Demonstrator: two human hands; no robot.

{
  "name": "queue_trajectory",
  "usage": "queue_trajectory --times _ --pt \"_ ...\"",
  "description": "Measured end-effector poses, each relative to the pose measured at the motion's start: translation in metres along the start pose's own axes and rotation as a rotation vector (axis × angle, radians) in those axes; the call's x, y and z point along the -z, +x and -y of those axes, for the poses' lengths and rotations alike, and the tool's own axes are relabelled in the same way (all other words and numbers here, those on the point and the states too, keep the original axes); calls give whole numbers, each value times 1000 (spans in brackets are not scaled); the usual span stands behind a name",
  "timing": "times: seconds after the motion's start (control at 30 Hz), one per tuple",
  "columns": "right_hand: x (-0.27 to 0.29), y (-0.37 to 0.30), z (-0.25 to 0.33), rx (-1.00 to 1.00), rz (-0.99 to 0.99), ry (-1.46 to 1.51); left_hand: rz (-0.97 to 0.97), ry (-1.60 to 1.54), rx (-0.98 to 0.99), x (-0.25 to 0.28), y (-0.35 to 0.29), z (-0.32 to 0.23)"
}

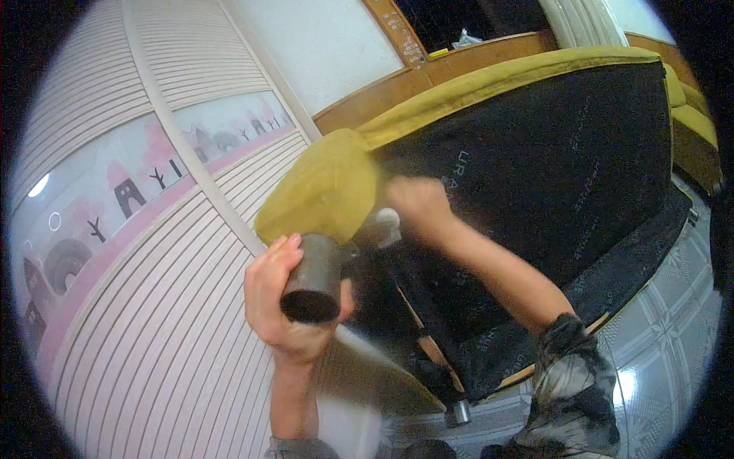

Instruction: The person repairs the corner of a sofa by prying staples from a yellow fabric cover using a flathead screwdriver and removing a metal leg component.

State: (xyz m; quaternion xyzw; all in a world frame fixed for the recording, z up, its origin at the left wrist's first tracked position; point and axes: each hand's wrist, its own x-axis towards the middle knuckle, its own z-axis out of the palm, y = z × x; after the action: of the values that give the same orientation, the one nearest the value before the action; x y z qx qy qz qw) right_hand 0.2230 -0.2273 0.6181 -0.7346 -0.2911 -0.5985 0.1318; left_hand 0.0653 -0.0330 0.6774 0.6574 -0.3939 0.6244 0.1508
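My left hand (277, 302) is wrapped round a dark grey hollow tube (315, 277), its open end turned toward me. The tube's far end meets the yellow padded arm (325, 183) of a sofa tipped up on its side; whether it is fixed there is hard to tell. Just right of that arm, my right hand (419, 205) is curled closed and blurred by motion, in front of the black fabric underside (527, 191). A small white rounded thing (388, 226) shows beside its fingers. What the right hand grips, if anything, cannot be made out.
Louvred cream wardrobe doors (145, 336) with a pink printed band stand close on the left. A short metal leg (462, 411) sticks out at the sofa's lower corner. Patterned tiles (657, 336) cover the floor at right. Another yellow seat (692, 118) stands behind.
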Motion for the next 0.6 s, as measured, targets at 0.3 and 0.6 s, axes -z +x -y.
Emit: queue_trajectory --times 0.3,0.6 --pt "6 -49 -1 -784 -95 641 -149 -75 146 -22 -15 -1" --pt "-85 119 -23 -1219 -51 1609 -59 24 66 -8 -4 1"
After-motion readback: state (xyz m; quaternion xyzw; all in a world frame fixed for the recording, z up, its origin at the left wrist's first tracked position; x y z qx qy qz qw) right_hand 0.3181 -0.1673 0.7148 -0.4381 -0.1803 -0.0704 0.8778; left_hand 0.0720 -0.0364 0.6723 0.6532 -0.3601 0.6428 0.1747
